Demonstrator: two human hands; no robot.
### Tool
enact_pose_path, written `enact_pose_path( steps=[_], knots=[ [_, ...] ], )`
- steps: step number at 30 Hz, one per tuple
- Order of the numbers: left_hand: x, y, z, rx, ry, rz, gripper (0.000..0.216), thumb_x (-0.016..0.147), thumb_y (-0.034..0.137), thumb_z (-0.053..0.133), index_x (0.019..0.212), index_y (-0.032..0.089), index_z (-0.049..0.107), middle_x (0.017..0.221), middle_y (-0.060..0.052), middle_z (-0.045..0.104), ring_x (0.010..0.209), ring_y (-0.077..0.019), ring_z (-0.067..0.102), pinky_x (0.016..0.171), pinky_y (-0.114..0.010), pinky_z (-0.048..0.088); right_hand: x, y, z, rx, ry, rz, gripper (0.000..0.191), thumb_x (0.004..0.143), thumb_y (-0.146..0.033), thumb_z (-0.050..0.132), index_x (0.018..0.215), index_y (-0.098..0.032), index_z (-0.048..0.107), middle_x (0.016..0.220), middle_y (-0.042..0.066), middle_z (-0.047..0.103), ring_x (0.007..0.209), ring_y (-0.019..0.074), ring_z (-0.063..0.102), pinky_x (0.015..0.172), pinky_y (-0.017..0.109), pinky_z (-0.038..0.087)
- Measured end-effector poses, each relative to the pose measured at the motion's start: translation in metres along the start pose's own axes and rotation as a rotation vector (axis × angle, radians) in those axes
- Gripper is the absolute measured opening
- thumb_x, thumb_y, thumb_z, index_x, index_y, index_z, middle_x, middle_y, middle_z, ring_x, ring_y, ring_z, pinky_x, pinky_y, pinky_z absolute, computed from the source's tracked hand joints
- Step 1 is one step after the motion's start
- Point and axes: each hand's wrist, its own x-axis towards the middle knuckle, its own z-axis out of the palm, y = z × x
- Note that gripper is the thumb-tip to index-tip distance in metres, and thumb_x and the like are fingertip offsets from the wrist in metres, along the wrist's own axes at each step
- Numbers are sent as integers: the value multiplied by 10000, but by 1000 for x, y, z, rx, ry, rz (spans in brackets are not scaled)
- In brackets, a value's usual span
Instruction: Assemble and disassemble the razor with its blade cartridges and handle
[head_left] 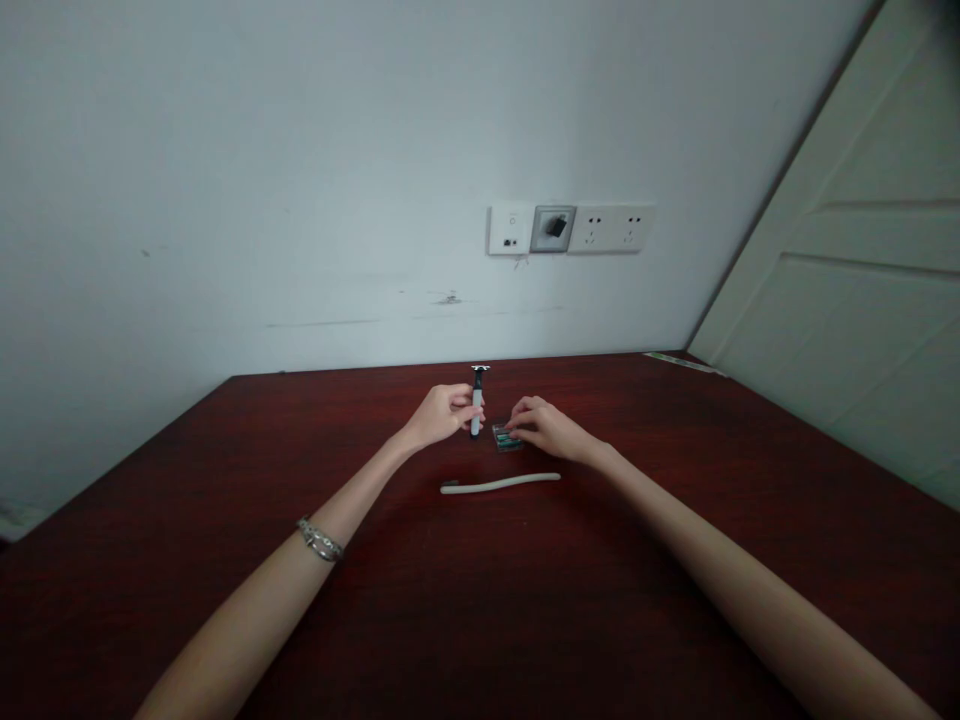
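My left hand [444, 414] is closed around the grey handle of a razor [477, 402], which stands upright with its black-necked head at the top. Just to the right, a small clear case [503, 440] with teal pieces inside lies on the table. My right hand [549, 429] has its thumb and fingers bent together at the case's right edge, gripping it; the fingertips partly cover it. Closer to me lies a white toothbrush [501, 484], apart from both hands, with its dark bristles at the left end.
The dark red wooden table [480, 600] meets a white wall [337, 200] at its back edge. Sockets [610, 229] and a black plug [556, 228] are on the wall. A pale panelled door [862, 270] stands at the right, near a thin strip [681, 362].
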Motion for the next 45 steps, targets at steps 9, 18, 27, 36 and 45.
enact_pose_path(
  steps=[9, 18, 27, 36, 45],
  knots=[
    [-1, 1, 0, -16, -6, 3, 131, 732, 203, 616, 805, 104, 572, 716, -70, 668, 641, -157, 656, 571, -244, 516, 1, -2, 3, -4, -21, 29, 163, 804, -251, 598, 912, -192, 703, 936, 74, 577, 900, 191, 526, 836, 321, 421],
    [-1, 1, 0, -2, -8, 9, 130, 737, 206, 612, 810, 104, 575, 722, -75, 671, 639, -159, 656, 574, -248, 517, 1, -2, 5, 2, -36, 56, 167, 813, -264, 582, 909, -210, 707, 938, 71, 596, 896, 196, 540, 813, 323, 433],
    [0, 1, 1, -11, -6, -5, 119, 733, 189, 608, 807, 103, 570, 717, -73, 668, 641, -159, 654, 578, -254, 518, 1, -5, 5, 27, -19, 57, 141, 807, -241, 583, 874, -203, 701, 916, 67, 599, 880, 190, 545, 808, 321, 430],
    [0, -2, 0, 5, -16, 18, 122, 744, 195, 596, 820, 102, 573, 725, -73, 671, 630, -148, 653, 568, -239, 513, 2, -5, 6, 45, 3, 63, 100, 786, -194, 600, 826, -190, 691, 895, 56, 590, 869, 177, 552, 809, 304, 431],
    [-2, 2, 1, 1, -8, -1, 129, 738, 205, 610, 814, 105, 577, 716, -67, 669, 628, -144, 649, 566, -234, 511, 2, -11, 2, 77, 17, 49, 128, 806, -176, 564, 766, -176, 685, 876, 64, 597, 837, 173, 568, 796, 306, 439]
  ],
)
